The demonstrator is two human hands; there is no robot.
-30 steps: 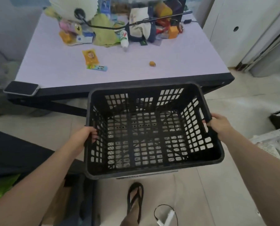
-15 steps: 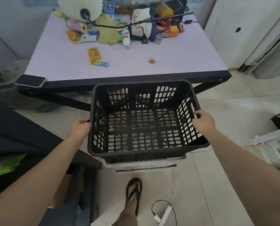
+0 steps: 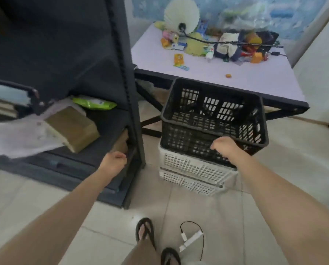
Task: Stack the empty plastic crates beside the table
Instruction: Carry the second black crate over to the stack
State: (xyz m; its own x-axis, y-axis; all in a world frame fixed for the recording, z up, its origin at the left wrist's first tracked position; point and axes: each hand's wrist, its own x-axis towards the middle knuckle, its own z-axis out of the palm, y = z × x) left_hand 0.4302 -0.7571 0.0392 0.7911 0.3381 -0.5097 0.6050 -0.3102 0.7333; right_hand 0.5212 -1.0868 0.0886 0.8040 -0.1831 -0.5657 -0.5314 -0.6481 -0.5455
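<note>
A black plastic crate [image 3: 188,134] sits nested on top of two white plastic crates [image 3: 188,164], stacked on the floor tiles in front of the purple table [image 3: 246,87]. The black crate holds nothing and leans slightly. My right hand [image 3: 225,148] curls over its near rim. My left hand [image 3: 114,161] is off the crate, to its left beside the shelf post, with fingers curled and nothing in it.
A dark shelf unit [image 3: 129,92] stands close on the left of the stack, holding a brown box [image 3: 73,129] and a green packet [image 3: 94,103]. Clutter covers the table's far side. A white adapter with a black cable [image 3: 190,240] lies by my sandalled feet [image 3: 144,230].
The black crate went down onto the white crates. My left hand let go of its side and pulled back to the left; my right hand shifted to the near rim. The view swung left.
</note>
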